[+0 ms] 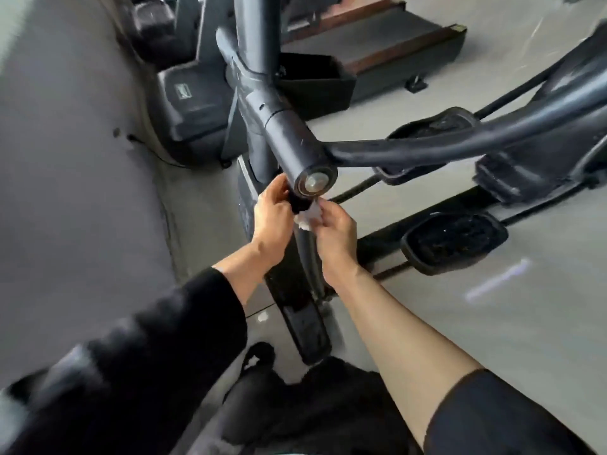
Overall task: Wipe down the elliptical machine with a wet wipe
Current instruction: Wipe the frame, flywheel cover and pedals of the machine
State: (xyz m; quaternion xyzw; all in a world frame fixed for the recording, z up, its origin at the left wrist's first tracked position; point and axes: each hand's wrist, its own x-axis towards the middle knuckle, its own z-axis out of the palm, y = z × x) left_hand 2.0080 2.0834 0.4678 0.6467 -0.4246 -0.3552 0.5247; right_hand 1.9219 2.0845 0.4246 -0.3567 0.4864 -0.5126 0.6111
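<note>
The dark grey elliptical machine (289, 139) fills the middle of the head view, its thick pivot tube ending in a round cap just above my hands. A crumpled white wet wipe (308, 215) lies against the black bar below that cap. My right hand (335, 236) pinches the wipe between thumb and fingers. My left hand (272, 218) grips the same black bar from the left side, fingers curled round it. Two black foot pedals (453, 239) sit to the right, near the floor.
A curved arm (460, 142) of the machine runs off to the right. Another machine's dark base (190, 103) stands at the upper left, and a black box with a brown-edged platform (371, 60) behind. A grey wall is at the left, pale floor at the right.
</note>
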